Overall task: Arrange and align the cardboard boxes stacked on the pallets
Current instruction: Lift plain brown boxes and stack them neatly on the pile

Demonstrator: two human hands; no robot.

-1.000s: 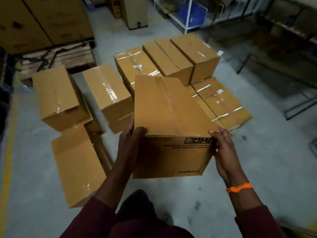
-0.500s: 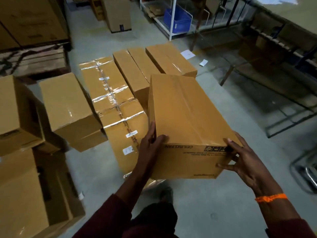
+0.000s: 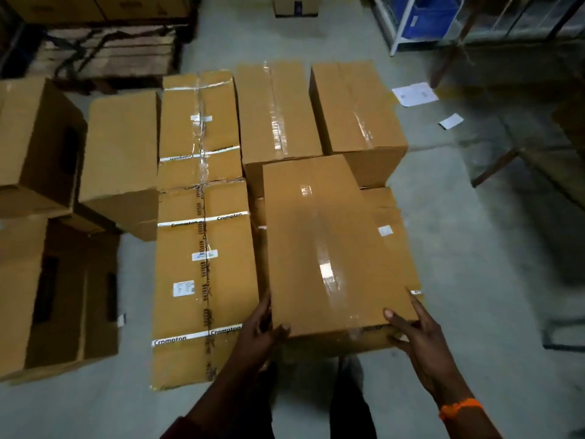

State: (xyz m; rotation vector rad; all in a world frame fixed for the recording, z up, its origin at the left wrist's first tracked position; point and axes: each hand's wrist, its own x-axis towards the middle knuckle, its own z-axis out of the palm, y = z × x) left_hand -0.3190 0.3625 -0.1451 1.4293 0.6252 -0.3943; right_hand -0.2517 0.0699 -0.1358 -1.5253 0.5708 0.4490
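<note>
Cardboard box (image 3: 329,242) gripped between left hand (image 3: 259,334) and right hand (image 3: 414,334).

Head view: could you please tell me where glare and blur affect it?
Head view: glare streaks the tape on the held box; boxes at left and floor at right are motion-smeared; lighting is dim, leaving the left hand and right hand dark.

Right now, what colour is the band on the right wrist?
The band is orange, in the head view.
</note>
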